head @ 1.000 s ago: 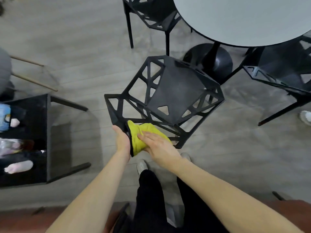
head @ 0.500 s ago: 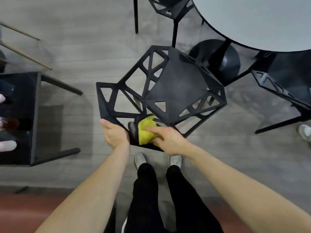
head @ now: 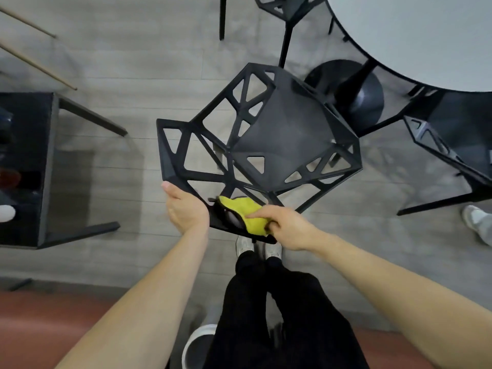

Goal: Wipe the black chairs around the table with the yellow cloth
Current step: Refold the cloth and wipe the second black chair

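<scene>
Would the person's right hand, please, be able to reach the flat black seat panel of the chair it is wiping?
Probably yes: the right hand grips the yellow cloth on the black lattice chair's backrest edge, and nothing lies on the seat panel ahead.

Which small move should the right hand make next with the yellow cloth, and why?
Probably slide the yellow cloth sideways along the top edge of the chair back. The right hand already holds the cloth against that edge, the left hand steadies the chair beside it, and most of the frame lies beyond the cloth.
</scene>
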`<move>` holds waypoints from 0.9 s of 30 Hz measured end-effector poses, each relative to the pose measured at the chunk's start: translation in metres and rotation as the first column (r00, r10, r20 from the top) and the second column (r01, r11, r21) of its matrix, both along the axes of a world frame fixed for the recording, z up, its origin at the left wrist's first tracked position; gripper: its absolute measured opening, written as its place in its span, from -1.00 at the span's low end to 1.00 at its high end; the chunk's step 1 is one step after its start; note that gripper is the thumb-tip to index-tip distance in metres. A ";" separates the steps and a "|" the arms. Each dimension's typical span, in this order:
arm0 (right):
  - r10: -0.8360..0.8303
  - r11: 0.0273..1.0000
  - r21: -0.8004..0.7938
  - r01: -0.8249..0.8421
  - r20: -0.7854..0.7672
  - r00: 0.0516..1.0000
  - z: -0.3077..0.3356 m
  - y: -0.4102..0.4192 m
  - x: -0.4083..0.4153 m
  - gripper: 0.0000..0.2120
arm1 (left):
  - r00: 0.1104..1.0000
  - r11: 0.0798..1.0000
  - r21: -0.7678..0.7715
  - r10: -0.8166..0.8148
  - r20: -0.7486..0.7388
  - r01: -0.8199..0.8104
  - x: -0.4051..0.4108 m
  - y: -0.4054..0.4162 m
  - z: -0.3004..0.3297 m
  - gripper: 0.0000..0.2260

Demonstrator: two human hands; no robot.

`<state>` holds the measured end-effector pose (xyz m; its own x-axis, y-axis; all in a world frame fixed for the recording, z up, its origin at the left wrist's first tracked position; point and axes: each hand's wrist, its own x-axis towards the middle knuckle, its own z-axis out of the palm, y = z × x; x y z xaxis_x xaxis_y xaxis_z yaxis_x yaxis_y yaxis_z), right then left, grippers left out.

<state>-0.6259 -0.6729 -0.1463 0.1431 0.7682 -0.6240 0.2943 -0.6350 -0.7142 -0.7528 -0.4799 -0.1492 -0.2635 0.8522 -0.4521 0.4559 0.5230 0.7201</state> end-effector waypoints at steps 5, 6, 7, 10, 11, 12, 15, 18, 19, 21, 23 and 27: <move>-0.069 0.969 -0.230 0.089 0.092 0.993 -0.017 -0.037 0.056 -0.70 | 1.000 0.999 -0.032 0.001 -0.020 -0.002 -0.007 0.001 -0.018 0.17; -0.200 0.955 -0.204 0.214 0.090 0.976 -0.020 -0.026 0.060 -0.78 | 0.999 1.000 -0.025 0.010 -0.031 -0.011 -0.007 0.000 -0.016 0.12; -0.331 0.924 -0.168 0.344 0.100 0.938 -0.025 -0.010 0.065 -0.82 | 0.999 1.000 -0.012 0.024 -0.035 -0.025 -0.010 0.000 -0.022 0.10; -0.510 0.849 -0.067 0.524 0.149 0.847 -0.045 0.047 0.081 -0.68 | 0.997 0.998 -0.008 0.062 -0.044 -0.063 -0.008 -0.004 -0.011 0.05; -0.502 0.854 -0.064 0.517 0.160 0.850 -0.052 0.067 0.084 -0.64 | 0.997 0.998 -0.009 0.059 -0.050 -0.060 -0.003 -0.005 -0.001 -0.04; -0.482 0.864 -0.073 0.498 0.161 0.861 -0.059 0.087 0.086 -0.62 | 0.996 0.999 -0.002 0.053 -0.073 -0.053 0.000 -0.006 0.005 -0.15; -0.328 0.929 -0.140 0.344 0.125 0.936 -0.088 0.132 0.066 -0.62 | 0.991 0.997 0.038 0.067 -0.116 -0.063 0.002 -0.006 0.008 -0.15; 0.003 0.980 -0.200 0.017 0.096 0.995 -0.097 0.136 0.019 -0.57 | 0.992 0.996 0.072 0.059 -0.113 -0.051 -0.005 -0.007 0.000 -0.28; 0.052 0.987 -0.156 -0.037 0.093 0.994 -0.089 0.129 0.006 -0.60 | 0.992 0.996 0.079 0.057 -0.116 -0.048 -0.008 -0.006 -0.001 -0.32; 0.068 0.998 -0.020 -0.068 0.024 0.997 -0.064 0.110 -0.002 -0.52 | 0.995 0.995 0.090 0.040 -0.094 -0.032 -0.009 -0.003 0.000 -0.28; 0.075 0.993 0.097 -0.068 -0.068 0.995 -0.045 0.091 0.009 -0.46 | 0.997 0.995 0.099 0.032 -0.065 -0.025 -0.019 0.000 -0.017 -0.11; -0.080 0.995 0.043 0.087 -0.137 0.987 -0.053 0.092 0.029 -0.72 | 0.992 0.997 0.056 0.060 -0.107 -0.054 -0.010 -0.003 -0.006 -0.16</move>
<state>-0.5965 -0.5805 -0.1992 0.1246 0.7869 -0.6044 0.1403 -0.6170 -0.7744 -0.7626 -0.4828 -0.1551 -0.3576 0.8562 -0.3728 0.5037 0.5130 0.6951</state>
